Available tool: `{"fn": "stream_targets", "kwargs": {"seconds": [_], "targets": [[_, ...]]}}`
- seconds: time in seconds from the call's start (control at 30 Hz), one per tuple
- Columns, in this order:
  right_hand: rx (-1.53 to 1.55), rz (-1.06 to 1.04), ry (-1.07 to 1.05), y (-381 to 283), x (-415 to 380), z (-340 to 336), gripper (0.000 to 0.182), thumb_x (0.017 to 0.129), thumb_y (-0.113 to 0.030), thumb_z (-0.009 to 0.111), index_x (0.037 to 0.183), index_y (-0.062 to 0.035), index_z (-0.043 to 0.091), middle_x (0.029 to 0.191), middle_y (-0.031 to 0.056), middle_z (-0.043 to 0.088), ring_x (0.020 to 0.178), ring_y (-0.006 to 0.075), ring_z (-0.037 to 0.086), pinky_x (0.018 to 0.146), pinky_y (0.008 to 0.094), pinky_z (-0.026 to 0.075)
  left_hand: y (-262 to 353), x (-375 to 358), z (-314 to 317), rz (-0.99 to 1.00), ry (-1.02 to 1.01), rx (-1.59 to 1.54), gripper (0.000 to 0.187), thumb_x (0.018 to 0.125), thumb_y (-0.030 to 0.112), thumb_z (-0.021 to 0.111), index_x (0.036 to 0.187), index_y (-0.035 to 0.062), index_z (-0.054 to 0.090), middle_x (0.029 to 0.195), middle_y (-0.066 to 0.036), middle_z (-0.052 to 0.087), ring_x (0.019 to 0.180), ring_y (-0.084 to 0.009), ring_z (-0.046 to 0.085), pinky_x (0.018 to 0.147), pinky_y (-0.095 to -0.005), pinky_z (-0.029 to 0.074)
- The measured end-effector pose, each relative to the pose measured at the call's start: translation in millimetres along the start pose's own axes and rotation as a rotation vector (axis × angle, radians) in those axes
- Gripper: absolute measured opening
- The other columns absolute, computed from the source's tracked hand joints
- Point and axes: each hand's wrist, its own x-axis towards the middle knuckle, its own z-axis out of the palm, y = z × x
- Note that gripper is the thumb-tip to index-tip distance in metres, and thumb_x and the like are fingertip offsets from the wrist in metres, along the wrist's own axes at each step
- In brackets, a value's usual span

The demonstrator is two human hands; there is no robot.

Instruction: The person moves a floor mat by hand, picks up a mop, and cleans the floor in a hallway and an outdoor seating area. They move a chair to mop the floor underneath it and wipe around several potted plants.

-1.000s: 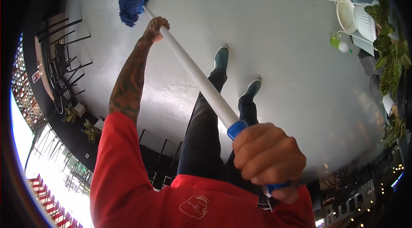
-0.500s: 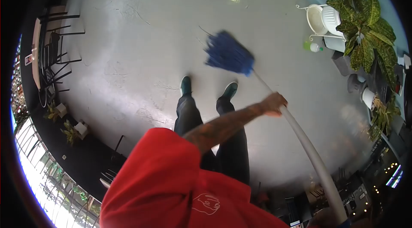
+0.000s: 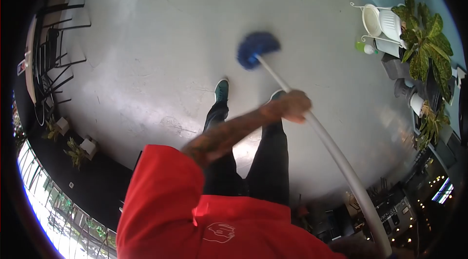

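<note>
The left hand [image 3: 290, 105] grips the mop handle [image 3: 331, 152]; the blue mop head [image 3: 257, 48] rests on the floor [image 3: 146, 54]; right hand unseen.

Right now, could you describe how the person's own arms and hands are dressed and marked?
The left arm wears a short red sleeve and is bare below it, with dark tattoo patterns along the forearm. The left hand is bare, with no glove. The right hand is almost wholly out of view at the bottom edge.
</note>
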Motion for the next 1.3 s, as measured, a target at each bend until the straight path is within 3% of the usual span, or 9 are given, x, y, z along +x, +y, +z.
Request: {"fn": "stream_targets", "kwargs": {"seconds": [0.17, 0.2, 0.4, 0.6, 0.73, 0.83, 1.13, 1.2, 1.3], "targets": [[0.772, -0.037, -0.618, 197.6, 30.7, 20.9, 0.015, 0.078, -0.021, 0.062, 0.065, -0.0194, 0.056, 0.059, 0.0013, 0.057, 0.049, 0.014, 0.056, 0.046, 0.028, 0.045, -161.0, -189.8, -104.8, -0.246, 0.306, 0.006, 0.038, 0.055, 0.028, 0.074, 0.087, 0.0105, 0.068, 0.095, -0.01, 0.065, 0.095, -0.0327, 0.059, 0.086, -0.0426, 0.046], [0.645, -0.003, -0.179, 205.6, -6.0, 31.6, 0.031, 0.087, -0.016, 0.058, 0.056, -0.013, 0.059, 0.047, -0.0036, 0.055, 0.039, 0.0088, 0.054, 0.04, 0.0218, 0.043, -209.5, -229.5, -115.8, -0.23, 0.385, 0.07, 0.04, 0.054, 0.025, 0.075, 0.091, 0.0119, 0.069, 0.098, -0.009, 0.065, 0.096, -0.0319, 0.059, 0.09, -0.042, 0.046], [0.403, 0.082, -0.198, 341.3, -74.9, 64.9, 0.039, 0.091, -0.03, 0.047, 0.065, -0.0017, 0.055, 0.052, 0.0115, 0.057, 0.044, 0.0257, 0.058, 0.046, 0.0393, 0.049, -275.8, -328.3, -182.1, -0.729, 0.017, 0.345, 0.026, 0.062, 0.026, 0.074, 0.08, 0.0098, 0.067, 0.1, -0.012, 0.066, 0.094, -0.0324, 0.06, 0.084, -0.0427, 0.05], [0.302, 0.143, -0.428, 214.3, -110.5, -6.8, 0.027, 0.086, -0.025, 0.054, 0.068, -0.0052, 0.056, 0.047, 0.0067, 0.058, 0.038, 0.019, 0.055, 0.043, 0.0327, 0.046, -194.7, -282.2, -50.9, -0.322, 0.263, 0.219, 0.035, 0.062, 0.032, 0.077, 0.088, 0.0108, 0.067, 0.097, -0.011, 0.064, 0.094, -0.0321, 0.059, 0.087, -0.0423, 0.046], [0.168, 0.235, -0.154, 21.1, -144.9, -54.8, 0.035, 0.077, -0.027, 0.065, 0.05, -0.0134, 0.05, 0.043, 0.0016, 0.054, 0.033, 0.0138, 0.052, 0.038, 0.0293, 0.043, -49.3, -175.0, 82.2, -0.285, 0.453, 0.077, 0.041, 0.059, 0.042, 0.083, 0.085, 0.0147, 0.068, 0.098, -0.007, 0.063, 0.096, -0.0301, 0.058, 0.087, -0.0434, 0.045], [-0.14, 0.528, -0.596, -60.0, -108.2, -8.6, 0.013, 0.078, -0.021, 0.062, 0.067, -0.0175, 0.057, 0.059, 0.0023, 0.058, 0.049, 0.0164, 0.057, 0.052, 0.029, 0.048, 52.9, -104.3, 149.5, -0.327, 0.257, -0.168, 0.045, 0.057, 0.023, 0.073, 0.099, 0.0105, 0.07, 0.104, -0.011, 0.065, 0.103, -0.0316, 0.056, 0.097, -0.0411, 0.042], [-0.762, 0.719, -0.462, -41.4, -136.5, 96.4, 0.025, 0.079, -0.023, 0.063, 0.059, -0.0177, 0.05, 0.055, -0.0022, 0.058, 0.049, 0.0104, 0.058, 0.056, 0.0263, 0.051, 125.5, -79.5, 196.5, -0.185, -0.042, -0.366, 0.034, 0.063, 0.02, 0.063, 0.093, 0.0085, 0.072, 0.09, -0.015, 0.068, 0.091, -0.0339, 0.065, 0.083, -0.042, 0.051], [-0.278, 0.205, -0.503, -13.5, -145.8, 109.1, 0.027, 0.079, -0.018, 0.063, 0.056, -0.0187, 0.048, 0.054, -0.0025, 0.057, 0.05, 0.0065, 0.058, 0.054, 0.0246, 0.05, 115.2, -113.9, 181.9, -0.148, -0.003, -0.369, 0.032, 0.063, 0.02, 0.063, 0.092, 0.0088, 0.072, 0.088, -0.016, 0.068, 0.09, -0.0346, 0.065, 0.081, -0.042, 0.052], [-0.081, 0.108, -0.374, -4.4, -151.2, 136.1, 0.03, 0.077, -0.019, 0.062, 0.051, -0.0198, 0.046, 0.049, -0.0036, 0.054, 0.045, 0.0055, 0.055, 0.05, 0.0243, 0.049, 88.0, -188.9, 139.0, -0.111, 0.136, -0.247, 0.029, 0.059, 0.02, 0.063, 0.085, 0.0107, 0.072, 0.082, -0.016, 0.067, 0.086, -0.0355, 0.064, 0.076, -0.0436, 0.052]]}}
